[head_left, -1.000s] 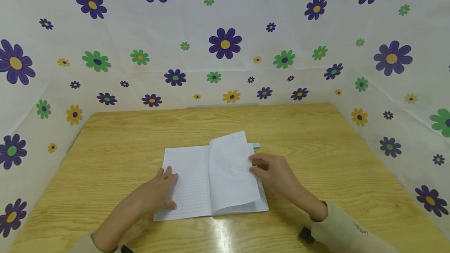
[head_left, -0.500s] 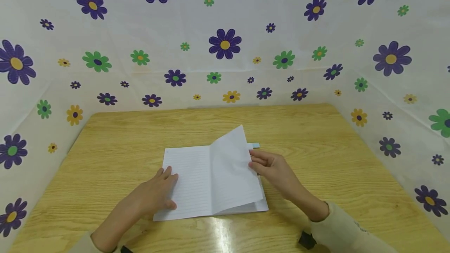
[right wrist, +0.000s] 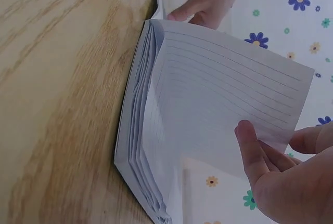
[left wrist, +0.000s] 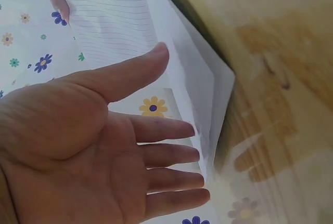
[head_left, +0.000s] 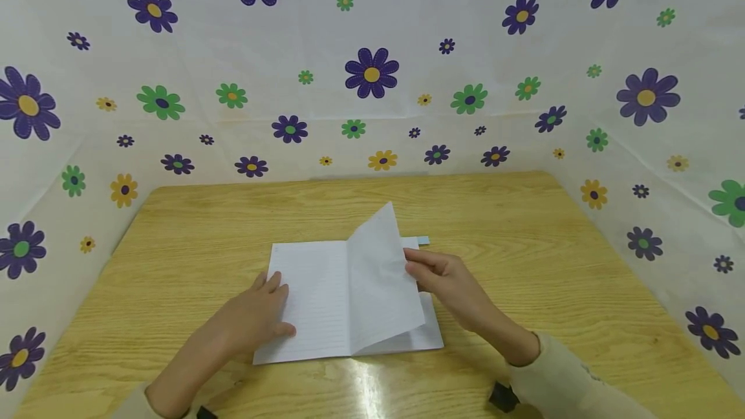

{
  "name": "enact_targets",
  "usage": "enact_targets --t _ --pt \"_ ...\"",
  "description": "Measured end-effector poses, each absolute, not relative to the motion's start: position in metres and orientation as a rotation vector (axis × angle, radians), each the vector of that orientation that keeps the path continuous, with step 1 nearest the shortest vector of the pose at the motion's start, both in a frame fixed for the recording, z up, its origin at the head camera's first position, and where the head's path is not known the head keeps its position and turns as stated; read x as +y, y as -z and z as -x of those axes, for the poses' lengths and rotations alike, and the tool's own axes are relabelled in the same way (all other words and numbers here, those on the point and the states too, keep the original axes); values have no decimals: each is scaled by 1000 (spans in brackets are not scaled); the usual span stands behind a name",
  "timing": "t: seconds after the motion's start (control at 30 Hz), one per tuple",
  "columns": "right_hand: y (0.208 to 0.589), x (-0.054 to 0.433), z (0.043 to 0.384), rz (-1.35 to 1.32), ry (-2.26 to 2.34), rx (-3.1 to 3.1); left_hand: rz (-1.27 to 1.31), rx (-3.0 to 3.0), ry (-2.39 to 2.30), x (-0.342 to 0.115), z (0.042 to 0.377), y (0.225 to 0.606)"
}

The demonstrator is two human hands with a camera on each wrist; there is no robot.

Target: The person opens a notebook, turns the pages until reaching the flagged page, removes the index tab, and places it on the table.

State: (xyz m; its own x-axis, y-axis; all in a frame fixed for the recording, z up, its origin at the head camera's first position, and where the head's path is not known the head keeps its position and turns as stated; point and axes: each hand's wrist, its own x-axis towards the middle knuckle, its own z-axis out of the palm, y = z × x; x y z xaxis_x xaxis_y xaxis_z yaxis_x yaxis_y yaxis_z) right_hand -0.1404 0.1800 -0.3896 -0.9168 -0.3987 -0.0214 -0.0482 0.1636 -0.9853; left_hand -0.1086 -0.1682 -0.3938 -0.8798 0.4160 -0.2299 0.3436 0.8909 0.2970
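An open notebook [head_left: 311, 302] with lined white pages lies on the table. Its right-hand page [head_left: 384, 277] is lifted at the outer edge and slants upward from the spine. My right hand [head_left: 445, 277] pinches that edge between thumb and fingers; the right wrist view shows the lined page [right wrist: 223, 83] bowed between the spine and this hand [right wrist: 291, 172]. My left hand [head_left: 250, 315] rests at the left page's outer edge with fingers spread. In the left wrist view the left hand [left wrist: 104, 141] has straight fingers, their tips at the notebook's edge.
A light blue tab [head_left: 423, 240] sticks out at the notebook's top right. The wooden table [head_left: 495, 212] runs back to a white cloth [head_left: 314, 37] printed with purple, green and yellow flowers, which also hangs along both sides.
My right hand has drawn the page up and slightly to the left, so it stands steeper. The left hand has shifted slightly left at the page edge.
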Motion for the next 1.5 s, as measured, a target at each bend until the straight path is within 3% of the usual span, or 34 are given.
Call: enact_targets --t 0.83,1.5 --pt "381 157 140 394 1895 2138 -472 2956 -945 -141 117 362" --pt "381 137 138 568 1954 1996 -489 2682 -1329 -121 115 345"
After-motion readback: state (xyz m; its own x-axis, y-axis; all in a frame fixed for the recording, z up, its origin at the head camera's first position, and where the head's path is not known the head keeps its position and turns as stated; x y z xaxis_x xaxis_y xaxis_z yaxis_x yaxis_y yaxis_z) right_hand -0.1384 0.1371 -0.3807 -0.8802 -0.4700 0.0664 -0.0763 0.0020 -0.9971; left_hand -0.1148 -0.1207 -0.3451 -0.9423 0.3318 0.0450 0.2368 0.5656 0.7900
